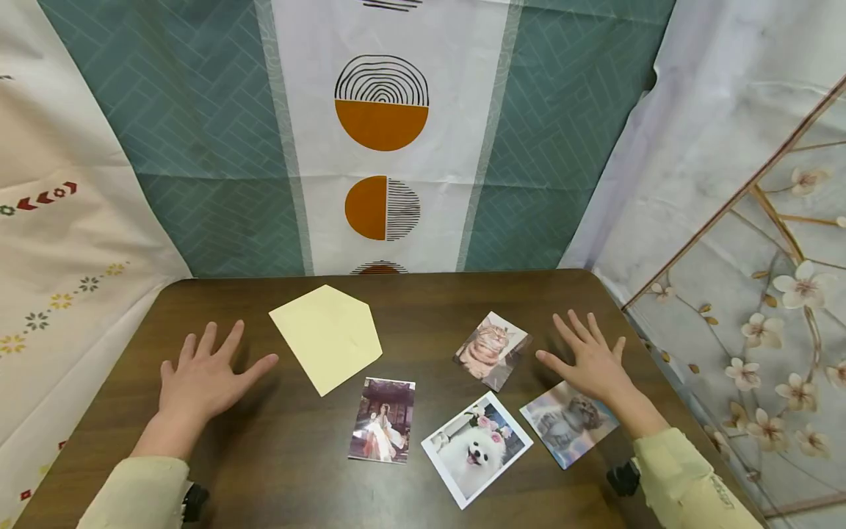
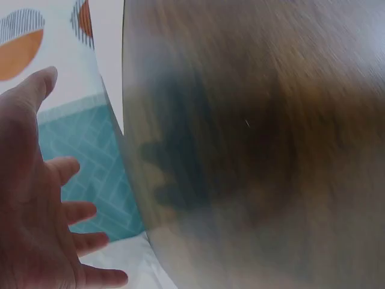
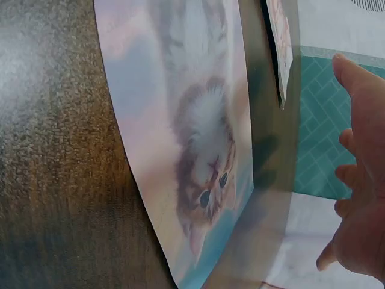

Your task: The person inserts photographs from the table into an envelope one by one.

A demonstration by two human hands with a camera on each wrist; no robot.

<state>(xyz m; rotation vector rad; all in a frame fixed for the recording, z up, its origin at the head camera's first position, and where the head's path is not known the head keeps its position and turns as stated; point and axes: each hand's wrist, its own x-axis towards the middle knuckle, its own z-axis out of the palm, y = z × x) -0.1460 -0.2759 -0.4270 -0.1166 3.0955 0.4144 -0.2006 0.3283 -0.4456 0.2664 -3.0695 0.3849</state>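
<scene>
My left hand (image 1: pixel 205 378) is spread open over the left side of the brown table (image 1: pixel 277 470), holding nothing. To its right lies a pale yellow five-sided paper (image 1: pixel 330 338) that looks like an envelope with its flap out. My right hand (image 1: pixel 591 360), fingers also spread, hovers near a kitten photo (image 1: pixel 568 426), which fills much of the right wrist view. Just left of that hand is an orange cat photo (image 1: pixel 492 349). A white-bordered photo of a white dog (image 1: pixel 476 452) and a photo of a person in a pale robe (image 1: pixel 382 422) lie nearer the front middle.
A green and white patterned cloth (image 1: pixel 218 147) hangs behind the table's far edge. Floral fabric (image 1: pixel 747 353) borders the right side, and cream printed cloth (image 1: pixel 79 220) the left. Dark straps with small devices (image 1: pixel 623 477) sit at the wrists.
</scene>
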